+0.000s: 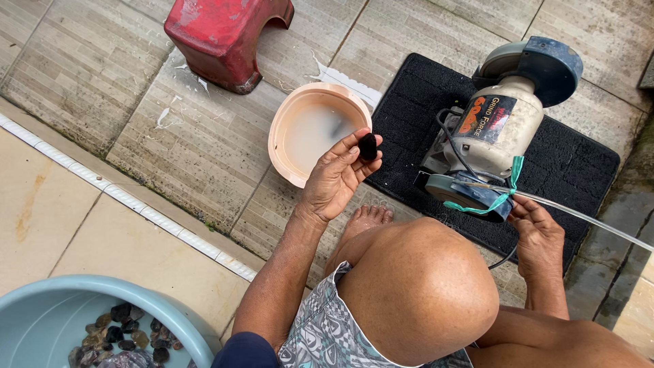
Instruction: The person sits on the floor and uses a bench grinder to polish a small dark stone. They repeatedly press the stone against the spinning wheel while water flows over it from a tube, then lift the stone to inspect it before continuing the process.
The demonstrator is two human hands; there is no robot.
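My left hand (337,176) is raised over the floor and pinches a small dark stone (368,146) between thumb and fingertips, next to a peach-coloured bowl (281,133) of cloudy water. My right hand (538,235) rests low beside the near wheel guard (466,193) of a cream bench grinder (501,119), fingers curled near a clear hose (579,217); whether it grips anything is hidden. A teal tie (507,191) binds the hose to the guard.
The grinder stands on a black mat (409,95). A red plastic stool (221,34) sits at the top. A light blue tub (82,300) at bottom left holds several dark stones (126,334). My bent knee (419,286) and bare foot (368,217) fill the lower middle.
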